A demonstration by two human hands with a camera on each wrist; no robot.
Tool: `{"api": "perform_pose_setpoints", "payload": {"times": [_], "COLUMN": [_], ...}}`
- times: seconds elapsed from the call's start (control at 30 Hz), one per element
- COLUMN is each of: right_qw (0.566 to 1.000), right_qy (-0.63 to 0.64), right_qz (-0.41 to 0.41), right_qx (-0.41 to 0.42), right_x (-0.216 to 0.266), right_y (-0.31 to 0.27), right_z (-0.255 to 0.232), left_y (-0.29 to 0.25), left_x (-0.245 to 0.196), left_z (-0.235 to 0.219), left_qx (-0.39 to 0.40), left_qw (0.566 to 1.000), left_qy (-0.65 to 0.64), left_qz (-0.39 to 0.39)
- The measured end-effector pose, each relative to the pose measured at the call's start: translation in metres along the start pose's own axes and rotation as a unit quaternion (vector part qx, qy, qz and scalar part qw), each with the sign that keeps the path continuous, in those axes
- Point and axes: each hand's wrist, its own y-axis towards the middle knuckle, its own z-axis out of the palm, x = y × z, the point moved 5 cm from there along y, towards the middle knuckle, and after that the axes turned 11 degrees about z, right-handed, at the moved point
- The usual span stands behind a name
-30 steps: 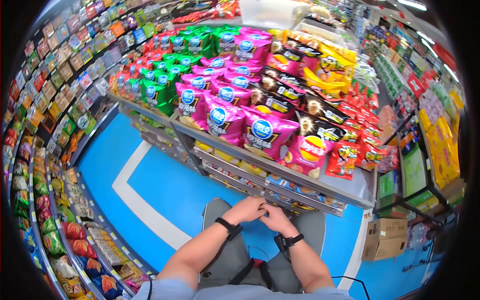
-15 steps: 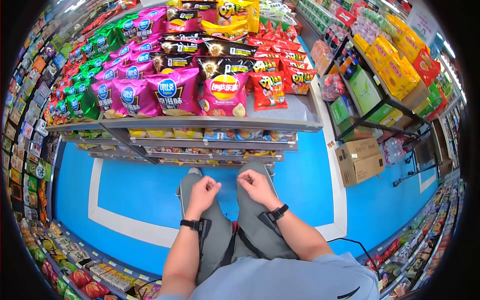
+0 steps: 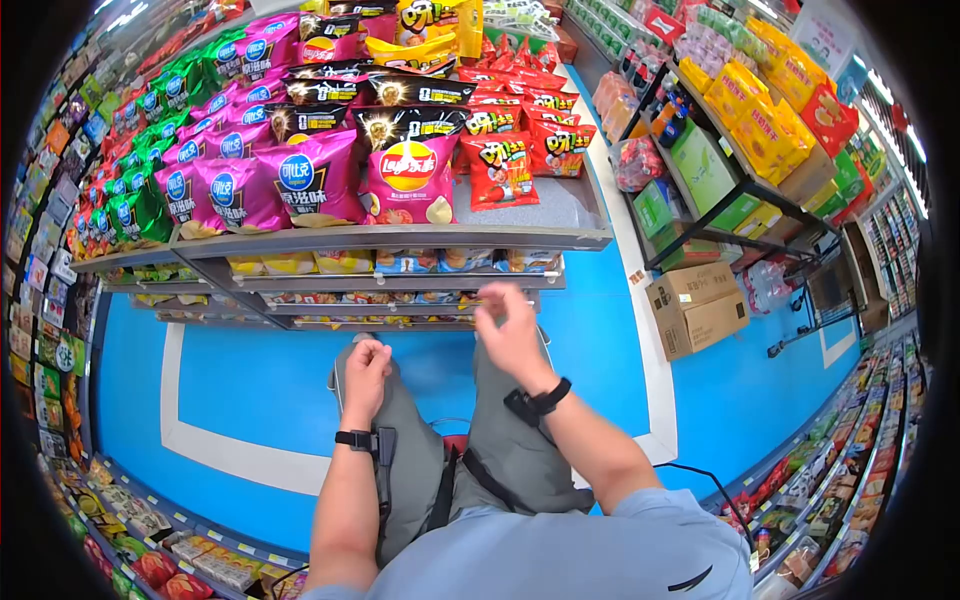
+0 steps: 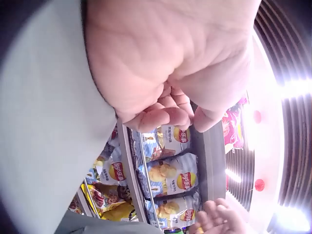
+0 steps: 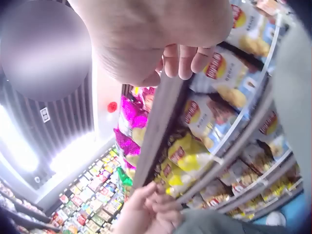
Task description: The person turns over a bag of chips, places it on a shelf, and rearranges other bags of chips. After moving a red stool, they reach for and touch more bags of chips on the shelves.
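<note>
- Pink Lay's bag (image 3: 412, 182) stands at the front edge of the counter (image 3: 440, 240), printed face towards the person, long axis running up and down.
- The red bag (image 3: 501, 170) beside it faces the same way, upright with a slight tilt.
- Blue-and-white bags (image 3: 408, 262) sit in a row on the shelf just under the counter, beyond the hands.
- The hands, touching each other one second ago, are now apart; since half a second ago the right hand has moved forward.
- The left hand (image 3: 367, 380) is over the left leg (image 3: 412, 440), fingers loosely curled, holding nothing; whether it rests there, I cannot tell.
- The right hand (image 3: 510, 335) is farther forward, in front of the lower shelves, fingers loosely bent, also empty, its forearm angled inward.
</note>
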Motion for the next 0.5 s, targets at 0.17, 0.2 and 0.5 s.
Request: {"api": "perform_pose_setpoints", "payload": {"times": [0.17,0.2,0.5], "right_qw": [0.98,0.968,0.923], "right_qy": [-0.083,-0.12,-0.357], "right_qz": [-0.138,-0.164,0.141], "right_qx": [-0.117,-0.144,-0.015], "right_x": [0.062,0.063,0.025], "right_y": [0.111,0.136,0.2], "right_z": [-0.038,-0.042,-0.048], "left_y": [0.005,0.007,0.012], "left_x": [0.001,0.003,-0.001], "left_z": [0.007,0.007,0.023], "left_qx": [0.024,0.021,-0.002], "left_qw": [0.997,0.997,0.998], "left_qy": [0.073,0.073,0.065], "left_qz": [0.024,0.03,0.022]}}
